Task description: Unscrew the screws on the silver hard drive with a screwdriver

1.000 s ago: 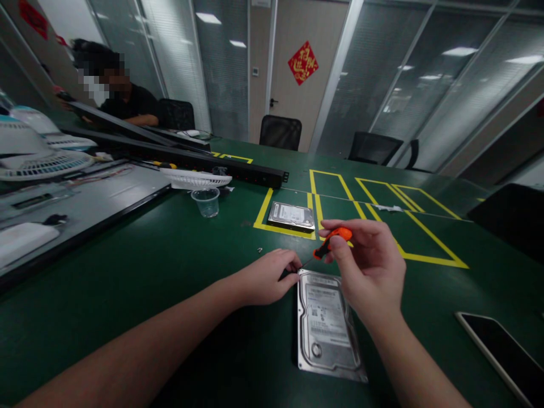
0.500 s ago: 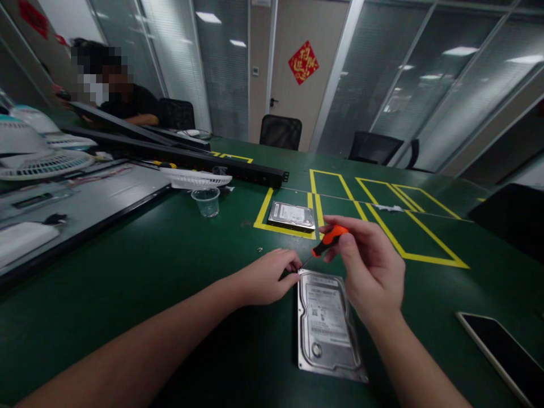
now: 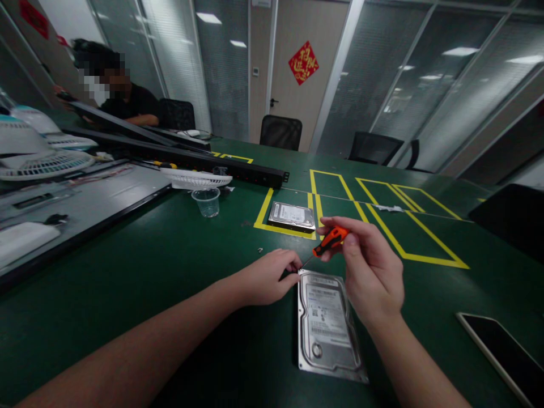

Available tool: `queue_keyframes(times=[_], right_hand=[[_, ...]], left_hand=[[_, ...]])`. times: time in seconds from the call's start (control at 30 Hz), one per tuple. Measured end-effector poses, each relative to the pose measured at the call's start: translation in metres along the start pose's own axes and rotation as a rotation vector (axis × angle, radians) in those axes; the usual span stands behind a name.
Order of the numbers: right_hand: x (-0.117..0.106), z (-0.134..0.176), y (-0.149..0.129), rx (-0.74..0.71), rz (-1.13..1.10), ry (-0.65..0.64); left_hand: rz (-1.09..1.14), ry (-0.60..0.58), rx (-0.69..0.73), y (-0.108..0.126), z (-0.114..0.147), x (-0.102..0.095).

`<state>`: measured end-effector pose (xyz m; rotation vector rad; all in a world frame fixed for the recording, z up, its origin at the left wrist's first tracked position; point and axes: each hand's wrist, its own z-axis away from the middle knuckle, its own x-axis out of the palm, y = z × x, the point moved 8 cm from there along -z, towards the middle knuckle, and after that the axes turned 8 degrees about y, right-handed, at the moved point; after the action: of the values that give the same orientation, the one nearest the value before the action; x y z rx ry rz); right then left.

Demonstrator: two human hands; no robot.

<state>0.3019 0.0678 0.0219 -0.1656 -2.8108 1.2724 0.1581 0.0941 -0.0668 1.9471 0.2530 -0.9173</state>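
- Head view: a green table (image 3: 429,300) is leaving room between the right hand (image 3: 376,266) and a white-edged black phone (image 3: 504,348).
- That hand is curling round an orange-and-black screwdriver (image 3: 332,241), its shaft slanting to the far left corner of a silver rectangular metal hard drive (image 3: 329,317).
- The left hand (image 3: 272,277) is bending its fingers there; whether they are gripping anything, I cannot tell.
- The drive is lying flat, printed side up.
- Beyond, a second silver hard drive (image 3: 291,215) is sitting inside yellow tape (image 3: 263,208).

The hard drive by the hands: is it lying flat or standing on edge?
Lying flat: the hard drive has its broad, labelled face upward on the green table.
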Motion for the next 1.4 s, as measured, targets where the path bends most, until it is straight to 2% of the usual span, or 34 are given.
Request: queue_keyframes(times=[0.27,0.57,0.7,0.87,1.17,1.4], right_hand=[[-0.0018,-0.0011,-0.0036,-0.018,0.032,0.083],[-0.0008,0.001,0.0007,-0.012,0.014,0.007],[-0.0017,0.0001,-0.0002,-0.004,0.051,0.026],[-0.0038,-0.0009,-0.0065,-0.065,0.066,0.103],[-0.0018,0.0014,0.0004,-0.022,0.049,0.021],[-0.0026,-0.0005,-0.0035,-0.031,0.085,0.053]], left_hand=[[0.016,0.002,-0.018,0.0009,0.0002,-0.0002],[0.004,0.008,0.005,0.0,0.0001,0.0005],[0.01,0.002,-0.006,-0.0007,0.0005,0.0006],[0.017,0.006,-0.01,-0.0002,0.0009,0.0],[0.009,0.001,-0.008,0.0003,0.0002,-0.0004],[0.018,0.005,-0.004,-0.0004,0.0004,0.0007]])
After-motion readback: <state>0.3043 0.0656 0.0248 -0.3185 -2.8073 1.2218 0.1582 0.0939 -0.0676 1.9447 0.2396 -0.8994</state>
